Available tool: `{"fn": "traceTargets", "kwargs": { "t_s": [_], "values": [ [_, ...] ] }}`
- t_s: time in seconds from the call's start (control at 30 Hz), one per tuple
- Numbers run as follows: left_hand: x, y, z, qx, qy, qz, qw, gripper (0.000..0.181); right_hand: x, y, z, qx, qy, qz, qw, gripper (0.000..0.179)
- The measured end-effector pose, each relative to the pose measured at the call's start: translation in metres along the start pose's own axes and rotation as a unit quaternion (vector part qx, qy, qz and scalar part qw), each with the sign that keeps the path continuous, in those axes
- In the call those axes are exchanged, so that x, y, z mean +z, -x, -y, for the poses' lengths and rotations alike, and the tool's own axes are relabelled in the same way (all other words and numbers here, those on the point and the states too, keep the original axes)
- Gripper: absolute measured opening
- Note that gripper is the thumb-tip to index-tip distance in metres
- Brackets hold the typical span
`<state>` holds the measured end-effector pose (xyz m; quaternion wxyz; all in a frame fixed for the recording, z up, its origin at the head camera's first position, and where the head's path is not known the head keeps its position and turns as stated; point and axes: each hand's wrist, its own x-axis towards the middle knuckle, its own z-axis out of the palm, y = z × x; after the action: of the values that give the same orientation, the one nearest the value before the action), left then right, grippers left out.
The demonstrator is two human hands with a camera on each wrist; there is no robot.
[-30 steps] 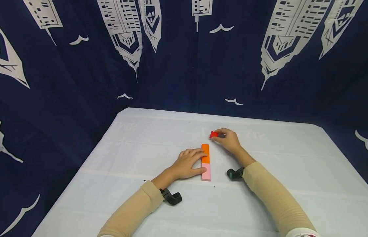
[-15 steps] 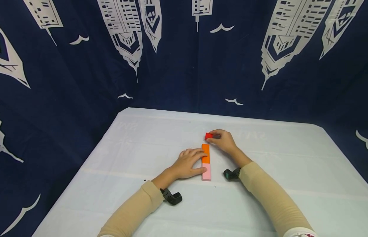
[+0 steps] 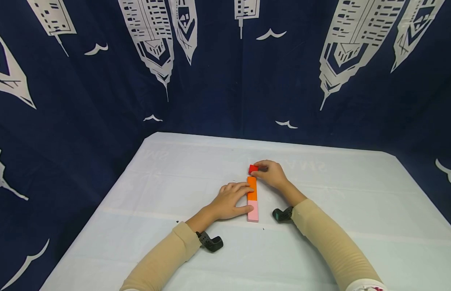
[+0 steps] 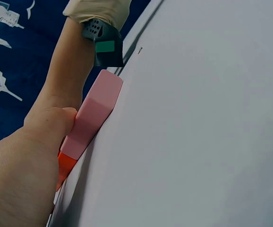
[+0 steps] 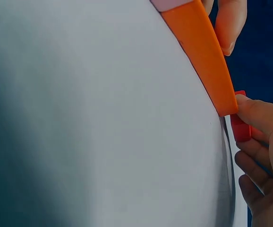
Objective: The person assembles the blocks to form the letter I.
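A pink block [image 3: 252, 216] and an orange block [image 3: 252, 181] lie end to end in a straight row on the white table, the pink one nearer me. My left hand [image 3: 228, 201] rests against the row from the left, fingers spread, with fingertips touching the orange block and the thumb on the pink one. Between thumb and fingers my right hand [image 3: 271, 174] pinches a small red block [image 3: 252, 169]. That red block is just past the far end of the orange block, with a narrow gap in the head view. Part of it is hidden by the fingers.
The white table [image 3: 174, 258] carries a few tiny dark specks. Behind it hangs a dark blue cloth [image 3: 218, 97] with white building prints. Each wrist wears a black camera; the left camera [image 3: 212, 244] and the right camera [image 3: 282, 215] sit close to the tabletop.
My right hand has moved left and slightly toward me with the red block, bringing it in line with the orange block's far end. My left hand and the row have stayed still.
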<state>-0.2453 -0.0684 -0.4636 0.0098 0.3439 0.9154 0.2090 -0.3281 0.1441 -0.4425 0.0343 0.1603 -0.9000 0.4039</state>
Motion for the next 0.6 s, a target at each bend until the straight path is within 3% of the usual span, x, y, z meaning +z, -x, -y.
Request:
{"fn": "traceTargets", "kwargs": {
  "t_s": [0.6],
  "values": [
    [-0.0002, -0.0006, 0.0003, -0.003, 0.0, 0.003, 1.0, 0.059, 0.0017, -0.0021, -0.0026, -0.002, 0.0, 0.014, 0.9999, 0.037]
  ]
}}
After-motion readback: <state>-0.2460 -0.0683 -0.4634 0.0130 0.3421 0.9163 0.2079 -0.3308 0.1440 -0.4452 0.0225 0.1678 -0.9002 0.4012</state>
